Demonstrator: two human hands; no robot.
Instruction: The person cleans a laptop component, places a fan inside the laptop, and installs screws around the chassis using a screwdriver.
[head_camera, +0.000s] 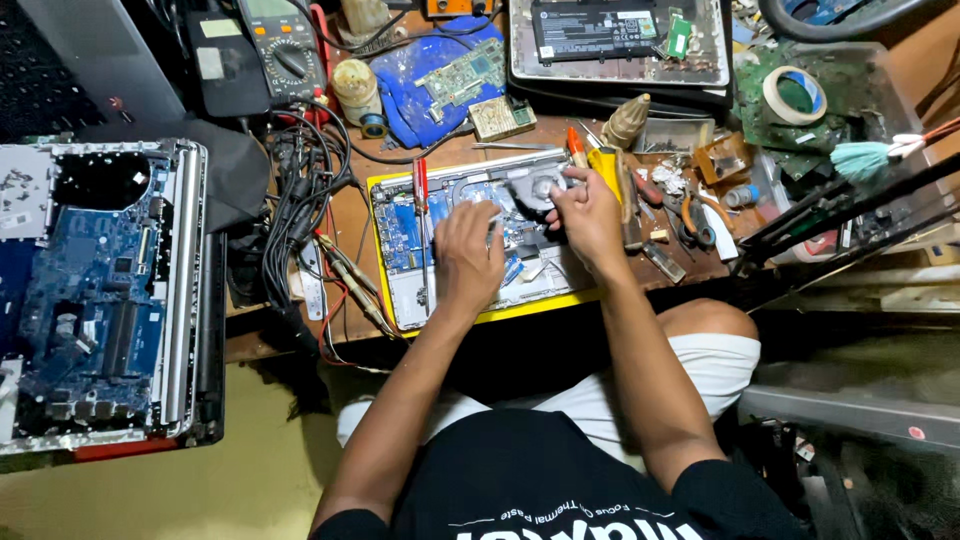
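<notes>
An opened laptop base (405, 285) lies on a yellow mat (530, 305) on the wooden bench, its blue circuit board (405, 230) and fan (535, 185) exposed. My left hand (468, 255) rests on the middle of the board, fingers curled down onto it. My right hand (585, 215) is pressed on the board just below the fan, fingers bent; a yellow and orange screwdriver handle (600, 160) shows right behind it. Whether either hand grips something is hidden. A red-handled screwdriver (421, 190) lies across the laptop's left part.
A second opened laptop (100, 300) sits at the left. Black cables (300, 200) and a multimeter (285, 50) lie between. Behind are a blue cloth with a board (450, 75), another laptop base with battery (610, 40), a tape roll (795, 95), pliers (690, 215) and small parts.
</notes>
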